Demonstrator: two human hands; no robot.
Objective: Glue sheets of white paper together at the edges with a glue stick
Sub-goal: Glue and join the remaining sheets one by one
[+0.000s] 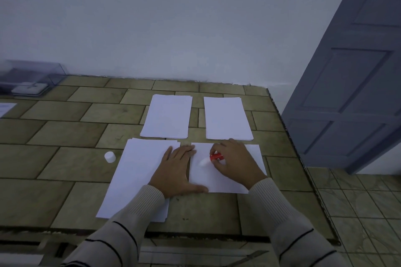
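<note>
Pinching glue stick [216,156] in your right hand [235,158], tip seemingly on sheet [217,182]; left hand [175,169] flat, fingers [184,151] straight; cap [110,156] beside stack [134,169].

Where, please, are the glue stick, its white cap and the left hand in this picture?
glue stick [216,156]: head view, on its red barrel.
white cap [110,156]: head view, on its middle.
left hand [176,167]: head view, on its back.

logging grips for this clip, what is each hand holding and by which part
The right hand grips the glue stick by its red barrel, with the white glue tip exposed. The left hand holds nothing; it presses flat on the near-left paper stack.
</note>
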